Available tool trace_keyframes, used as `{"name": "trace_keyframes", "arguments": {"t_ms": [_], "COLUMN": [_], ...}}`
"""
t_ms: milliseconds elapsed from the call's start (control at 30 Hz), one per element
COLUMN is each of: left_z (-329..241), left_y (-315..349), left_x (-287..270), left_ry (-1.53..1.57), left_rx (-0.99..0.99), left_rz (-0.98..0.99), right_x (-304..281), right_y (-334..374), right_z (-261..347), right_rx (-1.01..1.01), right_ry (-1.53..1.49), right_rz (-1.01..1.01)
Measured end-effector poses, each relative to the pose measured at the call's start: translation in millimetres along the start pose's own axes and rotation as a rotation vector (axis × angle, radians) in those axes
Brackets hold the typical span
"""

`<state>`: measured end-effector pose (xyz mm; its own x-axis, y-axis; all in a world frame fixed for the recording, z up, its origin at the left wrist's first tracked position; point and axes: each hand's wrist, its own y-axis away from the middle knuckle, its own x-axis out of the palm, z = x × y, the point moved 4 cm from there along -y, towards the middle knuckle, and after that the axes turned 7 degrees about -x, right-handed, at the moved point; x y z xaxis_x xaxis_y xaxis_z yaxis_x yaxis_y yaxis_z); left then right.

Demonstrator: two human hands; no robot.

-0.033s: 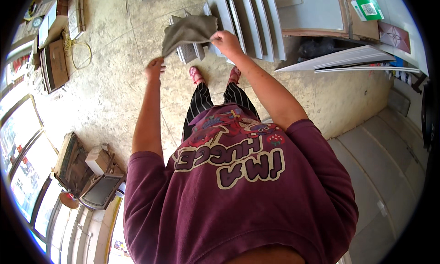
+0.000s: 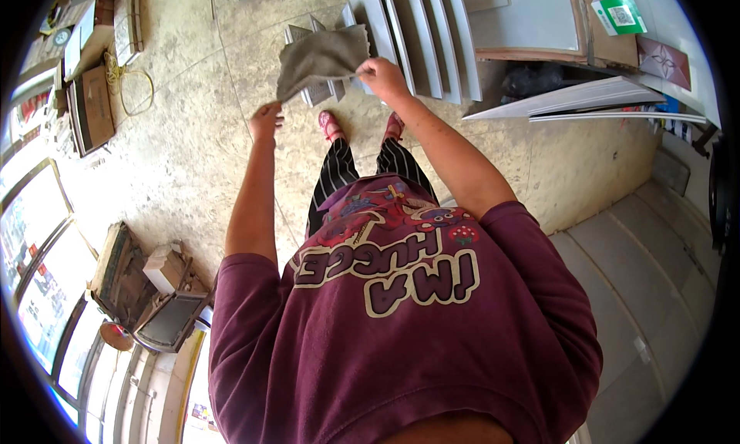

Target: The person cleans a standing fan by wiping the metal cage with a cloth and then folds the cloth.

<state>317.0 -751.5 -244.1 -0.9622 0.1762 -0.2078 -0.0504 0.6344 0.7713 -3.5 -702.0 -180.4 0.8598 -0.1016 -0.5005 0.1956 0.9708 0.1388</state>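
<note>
A grey-brown cloth [image 2: 322, 58] hangs spread out in the air between my two hands. My left hand [image 2: 266, 120] pinches its lower left corner. At the lower right corner, my right hand [image 2: 383, 79] grips the edge between thumb and fingers. The cloth's far edge billows upward and is held by nothing. Beneath and behind it stand narrow grey slabs [image 2: 317, 94], partly hidden by the cloth. Just right of these, a row of large upright panels [image 2: 420, 39] stands close to my right hand.
Thin white boards [image 2: 570, 101] lean at the right, under a table [image 2: 532, 16] with a green card [image 2: 619, 15] on its edge. Cardboard boxes [image 2: 96, 105] and a yellow cord [image 2: 116, 75] lie far left. A worn chair-like pile [image 2: 127, 282] with a box stands near left by the windows.
The cloth has shifted slightly right and its far edge lies a little differently. My left hand has moved slightly right and nearer; my right hand has also moved slightly nearer.
</note>
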Motion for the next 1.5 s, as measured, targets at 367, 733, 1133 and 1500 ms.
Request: {"name": "trace_keyframes", "arguments": {"t_ms": [367,733,1133,1500], "left_z": [79.5,-85.0,-151.2,-11.8], "left_y": [101.6,141.9,114.0,98.2], "left_x": [-15.9,22.4,154.2,209.6], "left_ry": [-0.168,0.068,0.133,-0.351], "left_rx": [-0.163,0.243,0.44,0.293], "left_rz": [0.125,0.142,0.31,0.45], "right_x": [-15.9,-124.1,-243.8,-192.8], "right_y": [114.9,53.6,24.0,156.4], "right_z": [-15.8,66.9,69.6,-75.8], "right_rx": [0.184,-0.008,-0.297,0.18], "right_ry": [-0.135,-0.282,-0.153,0.15], "right_rz": [0.212,-0.124,-0.572,-0.361]}}
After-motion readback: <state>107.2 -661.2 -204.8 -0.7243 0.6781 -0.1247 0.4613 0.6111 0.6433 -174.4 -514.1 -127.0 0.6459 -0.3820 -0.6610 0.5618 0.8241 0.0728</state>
